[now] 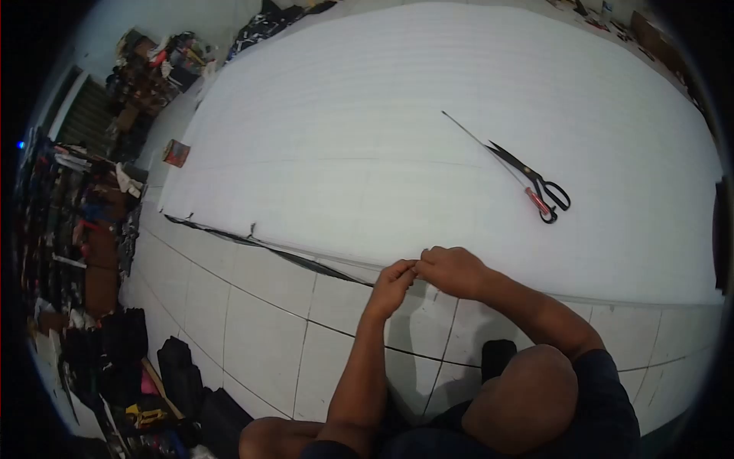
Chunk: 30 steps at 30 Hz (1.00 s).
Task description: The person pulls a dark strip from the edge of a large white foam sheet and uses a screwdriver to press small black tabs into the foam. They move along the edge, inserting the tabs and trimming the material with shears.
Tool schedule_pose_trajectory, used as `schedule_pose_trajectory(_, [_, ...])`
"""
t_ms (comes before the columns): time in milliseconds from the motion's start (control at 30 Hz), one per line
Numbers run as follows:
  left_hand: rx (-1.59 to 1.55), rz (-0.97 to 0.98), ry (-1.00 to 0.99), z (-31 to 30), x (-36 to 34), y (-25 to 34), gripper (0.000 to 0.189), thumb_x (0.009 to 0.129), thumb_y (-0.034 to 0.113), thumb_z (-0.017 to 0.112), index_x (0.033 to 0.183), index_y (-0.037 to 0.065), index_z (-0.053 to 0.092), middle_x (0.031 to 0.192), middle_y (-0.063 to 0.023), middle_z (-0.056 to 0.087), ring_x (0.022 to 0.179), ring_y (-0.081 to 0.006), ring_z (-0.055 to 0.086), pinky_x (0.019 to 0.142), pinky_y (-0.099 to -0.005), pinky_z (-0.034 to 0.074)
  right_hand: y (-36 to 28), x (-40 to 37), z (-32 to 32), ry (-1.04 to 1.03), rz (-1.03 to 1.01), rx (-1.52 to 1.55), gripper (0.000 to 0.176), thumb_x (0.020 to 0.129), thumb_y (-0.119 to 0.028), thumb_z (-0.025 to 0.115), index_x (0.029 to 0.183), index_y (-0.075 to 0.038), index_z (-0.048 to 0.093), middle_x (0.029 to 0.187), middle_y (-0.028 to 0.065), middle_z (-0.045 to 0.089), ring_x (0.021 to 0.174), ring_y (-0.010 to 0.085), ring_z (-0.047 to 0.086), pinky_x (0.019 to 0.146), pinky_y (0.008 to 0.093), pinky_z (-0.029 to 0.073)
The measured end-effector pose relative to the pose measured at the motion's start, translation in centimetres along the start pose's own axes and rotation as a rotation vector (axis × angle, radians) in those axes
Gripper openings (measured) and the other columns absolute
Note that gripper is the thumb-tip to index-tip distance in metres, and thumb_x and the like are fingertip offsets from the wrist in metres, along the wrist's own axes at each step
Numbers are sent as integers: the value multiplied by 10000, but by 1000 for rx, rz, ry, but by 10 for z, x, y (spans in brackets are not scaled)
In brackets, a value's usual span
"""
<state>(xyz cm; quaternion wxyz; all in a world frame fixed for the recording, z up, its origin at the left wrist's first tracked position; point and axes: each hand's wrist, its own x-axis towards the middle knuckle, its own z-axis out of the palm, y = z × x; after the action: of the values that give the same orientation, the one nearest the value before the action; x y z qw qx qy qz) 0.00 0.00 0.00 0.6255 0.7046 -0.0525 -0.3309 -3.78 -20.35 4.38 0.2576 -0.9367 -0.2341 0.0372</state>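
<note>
Head view, 1 frame. Person sits on a tiled floor (260, 306), knees at the bottom of the picture.

- White sheet (382, 115): spread flat over the floor, filling most of the view. Its near edge runs from left to right just in front of the person.
- Left hand (394, 281): fingers curled closed, fingertips pinched on the sheet's near edge.
- Right hand (453, 269): fingers closed likewise, pinching the same edge. Its knuckles touch the left hand's fingertips, so the 2 hands meet at 1 spot on the edge.
- Dark strip (229, 236): shows from under the sheet's near edge, left of the hands.
- Scissors (535, 183): black, blades shut, lying on the sheet well apart from the hands, up and to the right.
- Thin rod (478, 141): lies beside the scissors, along the same slant.
- Small red item (537, 200): touches the scissors' handles; cannot tell what it is.
- Small box (176, 153): on the floor just off the sheet's left edge.
</note>
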Motion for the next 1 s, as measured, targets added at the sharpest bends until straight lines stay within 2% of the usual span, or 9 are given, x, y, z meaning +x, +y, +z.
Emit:
schedule_pose_trajectory(67, [-18,19,26,10,1,-10,234,914,169,701,1103,31,704,905,29,660,825,-88,553,774,-249,456,11,2,-5,36,4,38,159,874,-169,621,994,-67,643,983,101,644,1009,295,629,853,420,530])
schedule_pose_trajectory(167, [129,172,234,18,3,-21,196,911,165,705,1036,14,703,885,2,665,824,-102,555,773,-278,468,11,14,-1,120,40,228,155,888,-148,608,1001,-56,659,999,81,656,994,289,629,829,426,527])
schedule_pose_trajectory(200, [289,260,330,27,-3,-14,187,917,166,701,997,-3,697,910,-52,663,837,-149,581,780,-302,476,11,14,6,187,54,282,157,893,-133,607,1015,-67,681,999,63,683,988,279,625,828,417,526])
schedule_pose_trajectory(333, [328,380,521,41,-4,-20,196,917,177,691,951,-17,693,928,-129,617,846,-241,605,764,-341,481,19,7,21,199,100,328,184,897,-129,622,1054,-104,714,984,45,713,984,268,622,844,401,526])
schedule_pose_trajectory(500, [473,367,510,38,-6,-14,174,944,147,636,947,-19,691,887,-146,587,801,-281,583,729,-381,476,20,7,17,167,17,277,205,886,-142,655,1073,-130,737,961,24,725,974,247,622,831,389,531])
schedule_pose_trajectory(667, [728,393,540,40,-10,1,162,947,116,608,946,-37,661,882,-185,577,819,-354,586,734,-436,479,29,19,24,240,-181,111,97,820,-146,697,906,-119,733,838,29,684,858,240,608,745,365,540])
schedule_pose_trajectory(833, [758,375,341,27,-6,-4,158,931,120,610,918,-36,631,885,-185,561,813,-364,574,729,-445,478,37,33,16,161,-471,-157,73,760,-158,693,745,-104,646,736,36,576,785,227,586,647,360,541])
schedule_pose_trajectory(933, [766,349,301,28,-5,1,156,904,120,641,895,-36,640,865,-170,557,795,-346,570,704,-437,477,35,32,10,127,-474,-143,112,775,-188,683,774,-86,638,792,46,587,809,229,604,646,368,547])
schedule_pose_trajectory(1000, [781,436,439,36,-8,0,145,893,112,651,897,-33,652,869,-163,560,792,-335,575,694,-432,478,31,27,7,53,-349,-129,117,791,-190,672,811,-80,637,819,60,598,839,243,617,663,379,551])
